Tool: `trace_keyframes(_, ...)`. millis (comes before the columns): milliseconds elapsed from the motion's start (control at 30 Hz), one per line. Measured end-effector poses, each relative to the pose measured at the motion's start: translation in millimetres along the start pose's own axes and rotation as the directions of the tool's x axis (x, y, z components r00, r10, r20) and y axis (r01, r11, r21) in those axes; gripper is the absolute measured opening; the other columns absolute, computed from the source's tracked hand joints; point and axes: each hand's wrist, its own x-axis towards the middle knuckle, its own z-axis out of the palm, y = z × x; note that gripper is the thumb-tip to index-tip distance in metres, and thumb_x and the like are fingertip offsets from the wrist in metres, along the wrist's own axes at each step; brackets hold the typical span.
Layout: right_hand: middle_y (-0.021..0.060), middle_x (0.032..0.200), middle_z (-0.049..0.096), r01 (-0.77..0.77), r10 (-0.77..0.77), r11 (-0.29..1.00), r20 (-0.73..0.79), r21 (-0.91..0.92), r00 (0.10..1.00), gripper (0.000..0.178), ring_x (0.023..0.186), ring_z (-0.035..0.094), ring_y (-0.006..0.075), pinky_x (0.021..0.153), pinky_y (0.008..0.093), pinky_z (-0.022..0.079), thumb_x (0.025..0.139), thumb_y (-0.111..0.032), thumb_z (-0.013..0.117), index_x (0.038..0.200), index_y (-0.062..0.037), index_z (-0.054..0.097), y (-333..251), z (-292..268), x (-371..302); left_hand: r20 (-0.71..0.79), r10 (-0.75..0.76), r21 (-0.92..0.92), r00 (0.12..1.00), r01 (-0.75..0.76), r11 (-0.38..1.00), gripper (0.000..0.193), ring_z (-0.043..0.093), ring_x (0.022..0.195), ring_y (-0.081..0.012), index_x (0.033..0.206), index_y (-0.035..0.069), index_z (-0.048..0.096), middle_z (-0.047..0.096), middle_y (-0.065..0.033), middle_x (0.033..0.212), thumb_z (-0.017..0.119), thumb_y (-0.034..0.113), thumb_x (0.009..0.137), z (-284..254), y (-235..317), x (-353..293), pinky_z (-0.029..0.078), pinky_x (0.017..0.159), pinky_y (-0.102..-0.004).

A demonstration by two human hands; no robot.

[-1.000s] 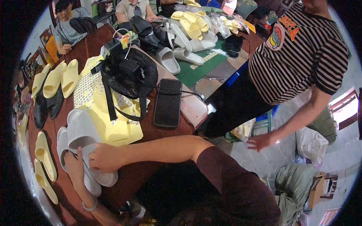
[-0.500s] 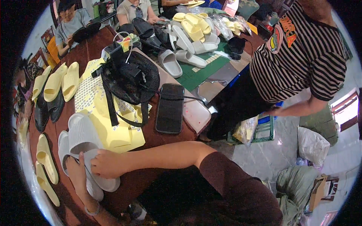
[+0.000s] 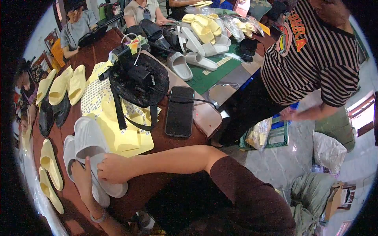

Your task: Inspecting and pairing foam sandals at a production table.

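A pair of grey slide sandals lies side by side on the brown tabletop in front of me: the right slide (image 3: 91, 135) and the left slide (image 3: 68, 149). My left hand (image 3: 82, 179) grips the left slide near its strap, thumb pointing up between the pair and other fingers mostly hidden. My right hand (image 3: 114, 168) rests on the right slide's footbed, fingers curled; whatever they pinch, if anything, is hidden. Just beyond the slides are yellow sticker sheets (image 3: 136, 141).
Pale yellow slides (image 3: 58, 91) and black slides (image 3: 46, 120) line the left side. A black mesh bag (image 3: 138, 80) and phone (image 3: 179, 112) lie farther right. Across the table is a heap of slides (image 3: 202, 29). A person in a striped shirt (image 3: 305, 59) stands at right; others sit opposite.
The whole view has shifted slightly. My hands keep their places on the grey slides. At right, the standing person's hand has moved and blurs; the seated person at far left has shifted a black item.
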Motion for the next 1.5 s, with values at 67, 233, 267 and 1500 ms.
trace_keyframes(67, 0.003, 0.077, 0.059, -0.018, 0.018, 1.0, -0.004, 0.005, 1.0, 0.017, 0.078, 0.059, 0.0205, 0.072, 0.0383, 0.04, 0.073, -0.03, 0.063, 0.08, -0.0146, 0.066, 0, 1, 1, -0.001, 0.005, 0.005, 1.0, -0.005, 1.0, 0.057, 0.052, 0.097, -0.0447, 0.099, -0.013, 0.054, 0.055, -0.031, 0.1, 0.05, 0.043, 0.094, 0, 0, 1, 0.04, 0.086, -0.0475)
trace_keyframes(233, 0.0036, 0.079, 0.06, -0.028, 0.028, 1.0, 0.02, 0.0, 0.999, 0.018, 0.079, 0.06, 0.0215, 0.073, 0.0387, 0.04, 0.076, -0.031, 0.062, 0.083, -0.0146, 0.065, -2, -2, 0, -0.051, 0.027, 0.046, 0.998, -0.025, 0.999, 0.057, 0.051, 0.099, -0.045, 0.101, -0.013, 0.053, 0.055, -0.031, 0.102, 0.05, 0.043, 0.094, 7, -8, 0, 0.04, 0.088, -0.0476)
trace_keyframes(267, 0.0036, 0.079, 0.06, -0.029, 0.029, 1.0, 0.02, 0.0, 0.999, 0.018, 0.079, 0.06, 0.0215, 0.073, 0.0387, 0.04, 0.076, -0.031, 0.062, 0.083, -0.0146, 0.065, -2, -2, 0, -0.05, 0.027, 0.045, 0.998, -0.025, 0.999, 0.057, 0.051, 0.099, -0.045, 0.101, -0.013, 0.053, 0.055, -0.031, 0.102, 0.05, 0.043, 0.094, 7, -8, 1, 0.04, 0.088, -0.0476)
trace_keyframes(1500, 0.0076, 0.087, 0.054, -0.405, 0.244, 0.736, 0.345, 0.542, 0.906, 0.02, 0.076, 0.059, 0.0189, 0.066, 0.03, 0.048, 0.079, -0.014, 0.07, 0.094, -0.0059, 0.058, 8, -57, 20, -0.083, 0.005, -0.025, 0.997, -0.008, 1.0, 0.054, 0.054, 0.101, -0.0389, 0.09, -0.007, 0.06, 0.06, -0.0236, 0.097, 0.055, 0.048, 0.088, -5, 3, -9, 0.047, 0.085, -0.0461)
